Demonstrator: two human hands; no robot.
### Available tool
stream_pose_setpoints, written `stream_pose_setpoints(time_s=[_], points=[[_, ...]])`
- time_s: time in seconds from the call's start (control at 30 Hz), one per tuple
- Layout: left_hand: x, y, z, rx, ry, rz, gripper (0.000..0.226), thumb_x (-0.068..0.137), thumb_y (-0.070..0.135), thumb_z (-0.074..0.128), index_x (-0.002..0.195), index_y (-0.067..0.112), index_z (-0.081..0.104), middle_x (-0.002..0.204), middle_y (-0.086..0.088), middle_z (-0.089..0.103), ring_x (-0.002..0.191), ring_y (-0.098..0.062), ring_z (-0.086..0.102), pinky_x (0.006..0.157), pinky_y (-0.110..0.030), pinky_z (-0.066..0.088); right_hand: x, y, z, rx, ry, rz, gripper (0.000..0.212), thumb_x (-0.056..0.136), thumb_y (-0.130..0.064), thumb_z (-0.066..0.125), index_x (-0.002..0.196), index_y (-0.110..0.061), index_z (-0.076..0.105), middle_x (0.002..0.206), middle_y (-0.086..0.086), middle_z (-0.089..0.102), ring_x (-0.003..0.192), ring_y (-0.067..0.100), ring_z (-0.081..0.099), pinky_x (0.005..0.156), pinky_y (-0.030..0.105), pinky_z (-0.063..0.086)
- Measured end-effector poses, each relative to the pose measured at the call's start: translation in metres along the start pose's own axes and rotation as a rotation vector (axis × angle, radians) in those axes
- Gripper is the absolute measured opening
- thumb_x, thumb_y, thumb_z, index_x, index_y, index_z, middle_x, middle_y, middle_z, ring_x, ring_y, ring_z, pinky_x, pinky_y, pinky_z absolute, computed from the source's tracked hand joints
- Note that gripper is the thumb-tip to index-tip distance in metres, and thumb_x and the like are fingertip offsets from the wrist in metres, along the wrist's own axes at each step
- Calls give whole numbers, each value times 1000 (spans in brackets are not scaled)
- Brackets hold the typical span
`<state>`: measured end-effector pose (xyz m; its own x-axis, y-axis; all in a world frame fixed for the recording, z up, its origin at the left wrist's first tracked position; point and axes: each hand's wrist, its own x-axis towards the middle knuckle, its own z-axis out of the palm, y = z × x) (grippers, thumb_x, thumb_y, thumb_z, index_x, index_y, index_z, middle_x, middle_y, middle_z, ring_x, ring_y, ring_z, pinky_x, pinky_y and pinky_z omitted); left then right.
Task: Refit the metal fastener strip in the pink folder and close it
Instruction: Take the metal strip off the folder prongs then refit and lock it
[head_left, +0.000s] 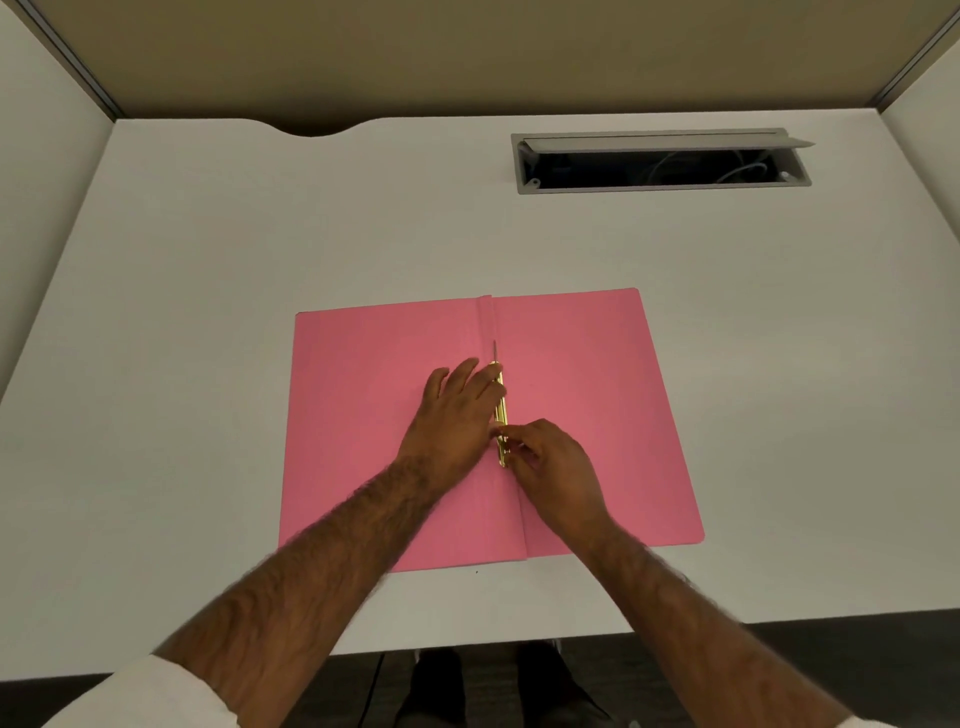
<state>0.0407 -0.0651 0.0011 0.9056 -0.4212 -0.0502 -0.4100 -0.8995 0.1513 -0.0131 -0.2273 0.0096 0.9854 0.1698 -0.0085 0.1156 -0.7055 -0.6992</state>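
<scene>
The pink folder (592, 374) lies open and flat in the middle of the white desk. A thin gold metal fastener strip (500, 410) runs along its centre fold. My left hand (454, 415) rests palm down on the left leaf, its fingers spread and pressed against the strip's upper half. My right hand (550, 462) pinches the strip's near end between thumb and fingertips. A narrow prong sticks out beyond the strip's far end, along the fold.
The white desk (208, 322) has a grey cable tray (660, 161) with its lid open at the back right. Partition walls stand on the left, right and back. The desk's front edge lies just below my forearms.
</scene>
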Motion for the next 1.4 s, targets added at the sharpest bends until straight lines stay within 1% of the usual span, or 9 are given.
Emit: stream_pose_setpoints(time_s=[0.1, 0.17, 0.3, 0.53, 0.67, 0.8, 0.93, 1.13, 1.4], points=[[3, 1, -2, -51, -41, -16, 70, 92, 32, 68, 152, 14, 36, 165, -11, 27, 153, -32, 19, 123, -54, 15, 0, 0, 1, -51, 27, -46, 19, 89, -12, 70, 107, -12, 76, 93, 7, 73, 82, 22, 63, 73, 34, 52], [6, -1, -3, -55, -95, -20, 81, 96, 38, 61, 160, 15, 15, 170, -8, 10, 156, -31, 5, 125, -55, 7, -2, 2, 1, -85, 44, -74, 13, 88, -11, 71, 99, -10, 77, 92, 7, 74, 82, 24, 64, 73, 37, 53], [11, -4, -3, -113, -283, -45, 81, 103, 42, 44, 160, 19, -9, 169, -1, -13, 155, -27, -12, 124, -56, -3, -8, 8, 0, -191, 53, -153, 11, 86, -8, 71, 95, -11, 77, 96, 6, 76, 86, 25, 67, 75, 38, 56], [20, -1, -3, -122, -356, -91, 81, 103, 38, 45, 159, 21, -11, 167, 1, -21, 154, -28, -16, 118, -64, -4, -18, 20, 0, -438, -10, -403, 25, 85, -11, 72, 109, -7, 74, 112, 9, 74, 99, 28, 69, 76, 41, 60], [20, -2, 1, -116, -353, -91, 81, 103, 38, 46, 159, 21, -10, 167, 1, -21, 154, -29, -15, 118, -65, -2, -17, 23, 0, -518, -77, -507, 30, 81, -12, 75, 110, -5, 71, 109, 13, 74, 98, 30, 69, 77, 42, 60], [20, -2, 1, -113, -366, -93, 81, 103, 39, 45, 159, 21, -11, 167, 1, -22, 154, -28, -15, 118, -66, -2, -19, 26, 0, -504, -39, -465, 36, 81, -9, 76, 115, -3, 68, 112, 16, 72, 100, 32, 68, 79, 42, 60], [21, -1, 0, -113, -372, -95, 81, 103, 38, 45, 159, 21, -11, 167, 0, -22, 154, -29, -15, 118, -65, -2, -19, 26, 0, -479, -37, -441, 35, 72, -7, 83, 105, -4, 71, 104, 15, 75, 91, 31, 71, 77, 42, 61], [19, -1, -2, -105, -372, -87, 80, 104, 38, 43, 159, 20, -12, 167, -1, -22, 154, -29, -16, 118, -65, -2, -20, 18, 3, -537, -46, -448, 25, 77, -13, 80, 99, -5, 73, 97, 14, 75, 85, 30, 71, 70, 42, 62], [21, -1, 2, -111, -373, -95, 80, 104, 37, 44, 158, 21, -12, 166, 1, -23, 154, -29, -16, 118, -64, -4, -27, -2, 18, -439, 119, -310, 7, 81, -9, 76, 86, -5, 73, 82, 11, 75, 71, 27, 67, 60, 37, 59]])
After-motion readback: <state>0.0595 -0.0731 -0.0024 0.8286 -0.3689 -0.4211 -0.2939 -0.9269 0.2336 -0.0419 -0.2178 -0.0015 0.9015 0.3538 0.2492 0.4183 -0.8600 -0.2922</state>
